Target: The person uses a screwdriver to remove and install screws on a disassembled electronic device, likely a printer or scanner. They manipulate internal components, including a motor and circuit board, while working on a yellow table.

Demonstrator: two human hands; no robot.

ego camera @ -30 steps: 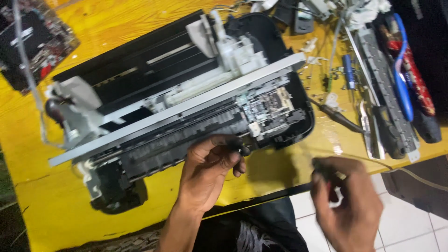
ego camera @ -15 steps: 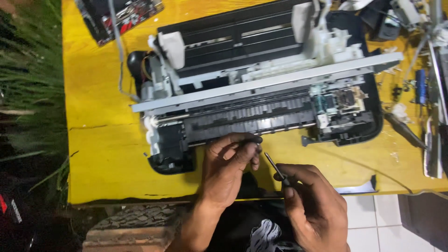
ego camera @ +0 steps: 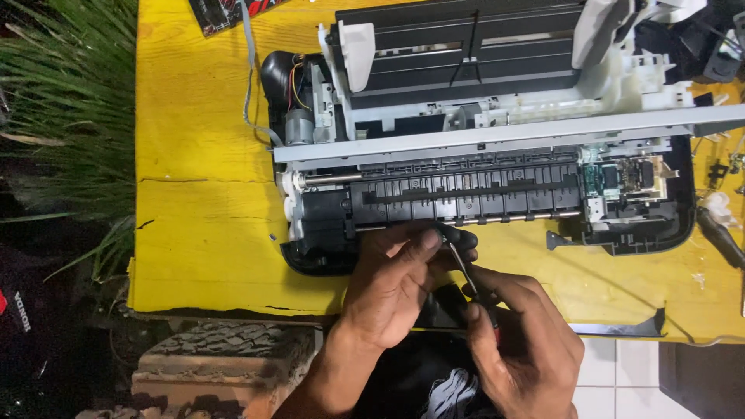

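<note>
Both hands worked at the near edge of a stripped inkjet printer (ego camera: 481, 155) in the head view. Left hand (ego camera: 396, 283) lay with its fingers curled over the printer's black front lip, fingertips pressed to the plastic beside the screwdriver tip; whether it pinched anything small could not be told. Right hand (ego camera: 520, 341), just right of and below the left, was clenched around the dark handle of a thin screwdriver (ego camera: 462, 264), whose shaft slanted up and left to the printer's front edge, touching it between the left fingers. Beyond the hands ran the black ribbed paper path and a grey metal rail (ego camera: 504, 136). Under everything lay the yellow counter (ego camera: 202, 194). Far left of the hands, green grass blades (ego camera: 62, 116) showed.
</note>
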